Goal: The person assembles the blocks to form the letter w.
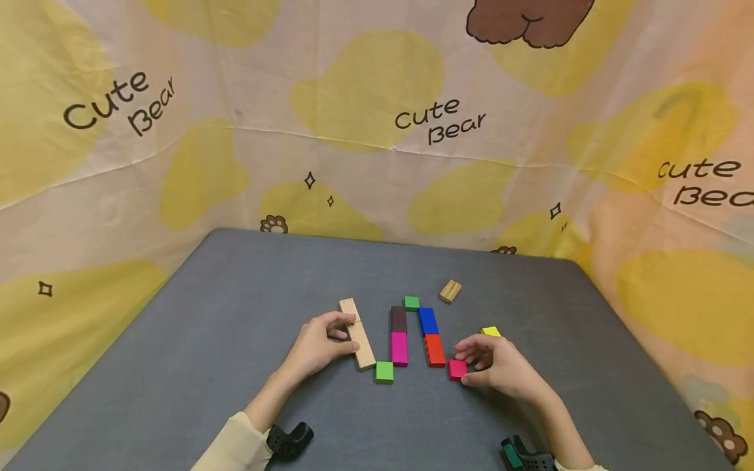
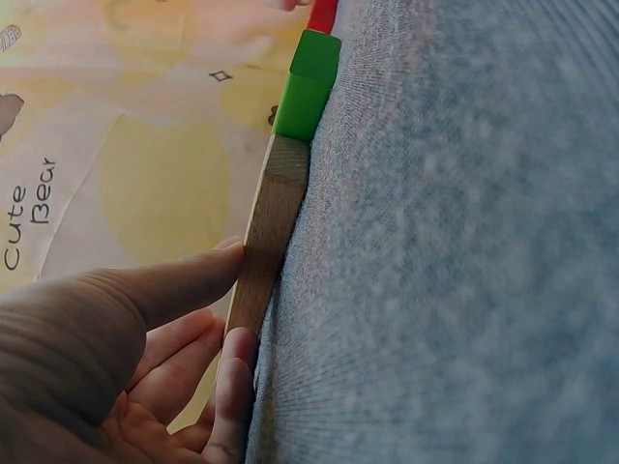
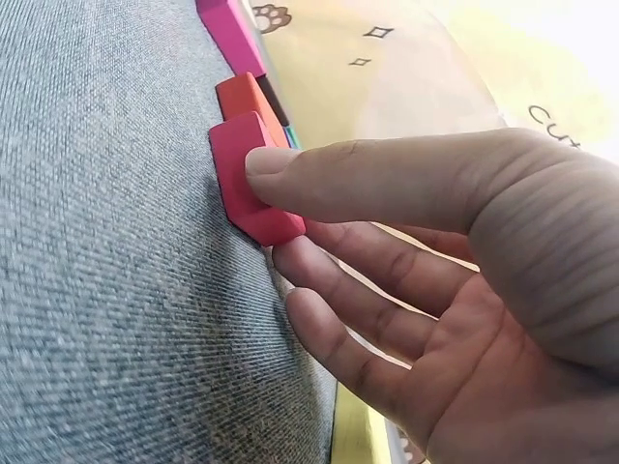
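My left hand (image 1: 318,339) rests its thumb and fingertips along the left edge of two plain wooden blocks (image 1: 362,350) laid end to end; its fingers are loosely bent. In the left wrist view the thumb lies against the upper edge of the wooden block (image 2: 271,208), beside a green block (image 2: 308,87). On the right, my right hand (image 1: 506,367) pinches a small pink-red block (image 1: 457,369) that sits low over the table. The right wrist view shows the thumb on one face of that pink-red block (image 3: 240,169) and fingertips at its side.
A dark brown block (image 1: 398,319) adjoins a magenta one (image 1: 399,350), with a green block (image 1: 384,372) below left. Another green block (image 1: 412,303) leads to blue (image 1: 428,320) and red (image 1: 434,350) ones. Farther off lies a wooden piece (image 1: 450,291); a yellow block (image 1: 491,331) is partly hidden.
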{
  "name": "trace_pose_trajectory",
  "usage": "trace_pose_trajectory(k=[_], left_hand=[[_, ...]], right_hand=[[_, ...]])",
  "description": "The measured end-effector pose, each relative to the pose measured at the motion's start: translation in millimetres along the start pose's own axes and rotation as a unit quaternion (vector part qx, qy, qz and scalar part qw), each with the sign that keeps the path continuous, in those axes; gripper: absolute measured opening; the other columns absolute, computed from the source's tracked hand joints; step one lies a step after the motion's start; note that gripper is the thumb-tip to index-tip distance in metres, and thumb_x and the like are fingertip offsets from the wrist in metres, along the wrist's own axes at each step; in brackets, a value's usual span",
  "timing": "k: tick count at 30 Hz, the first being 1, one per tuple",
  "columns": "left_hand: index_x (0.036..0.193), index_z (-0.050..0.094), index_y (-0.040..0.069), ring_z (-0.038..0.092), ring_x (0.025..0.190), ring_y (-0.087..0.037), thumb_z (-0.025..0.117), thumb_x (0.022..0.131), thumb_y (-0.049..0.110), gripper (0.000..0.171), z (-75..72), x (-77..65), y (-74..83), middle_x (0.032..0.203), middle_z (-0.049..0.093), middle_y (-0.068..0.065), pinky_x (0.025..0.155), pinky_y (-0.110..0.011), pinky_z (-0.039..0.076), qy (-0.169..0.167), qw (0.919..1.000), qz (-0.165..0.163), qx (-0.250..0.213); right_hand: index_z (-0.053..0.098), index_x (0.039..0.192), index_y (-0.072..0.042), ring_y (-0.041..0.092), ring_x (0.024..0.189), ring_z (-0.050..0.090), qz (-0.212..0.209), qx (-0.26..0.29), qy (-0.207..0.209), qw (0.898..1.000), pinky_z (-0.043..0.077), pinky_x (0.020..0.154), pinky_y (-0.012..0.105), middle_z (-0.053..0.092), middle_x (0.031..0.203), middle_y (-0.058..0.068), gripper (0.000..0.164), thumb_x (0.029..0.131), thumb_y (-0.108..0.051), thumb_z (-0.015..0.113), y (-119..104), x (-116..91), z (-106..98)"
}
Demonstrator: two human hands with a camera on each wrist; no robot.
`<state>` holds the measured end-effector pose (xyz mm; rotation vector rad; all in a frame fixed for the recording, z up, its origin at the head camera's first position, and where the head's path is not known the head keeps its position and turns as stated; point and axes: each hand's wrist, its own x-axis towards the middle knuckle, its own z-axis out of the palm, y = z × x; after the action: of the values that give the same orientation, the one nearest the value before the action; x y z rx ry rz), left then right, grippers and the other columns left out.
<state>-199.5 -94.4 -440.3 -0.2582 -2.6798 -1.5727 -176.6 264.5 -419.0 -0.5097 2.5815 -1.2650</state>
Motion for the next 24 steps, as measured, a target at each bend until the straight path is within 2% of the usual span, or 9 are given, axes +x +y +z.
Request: trace_pose_trajectory(k=[10, 24], left_hand=[[0.118, 0.070, 0.012, 0.065, 0.088, -0.012, 0.088, 0.075, 0.013, 0.046, 0.2, -0.1, 0.7, 0.113, 0.069, 0.004, 0.082, -0.042, 0.047, -0.001, 1.0000, 0.003, 0.003], [0.118, 0.071, 0.012, 0.065, 0.089, -0.013, 0.088, 0.075, 0.013, 0.046, -0.6, -0.3, 1.6, 0.114, 0.069, 0.004, 0.082, -0.041, 0.047, -0.002, 1.0000, 0.003, -0.001]], right_hand=[[0.067, 0.113, -0.004, 0.024, 0.092, 0.062, 0.010, 0.000, 0.009, 1.000, 0.053, 0.076, 0.030, 0.067, 0.101, 0.002, 0.041, 0.077, -0.008, 0.085, -1.3, 1.6, 4.3], [0.067, 0.114, -0.003, 0.025, 0.092, 0.061, 0.006, 0.000, -0.006, 1.000, 0.052, 0.076, 0.030, 0.067, 0.101, 0.002, 0.042, 0.077, -0.009, 0.085, -2.8, 1.5, 3.2]])
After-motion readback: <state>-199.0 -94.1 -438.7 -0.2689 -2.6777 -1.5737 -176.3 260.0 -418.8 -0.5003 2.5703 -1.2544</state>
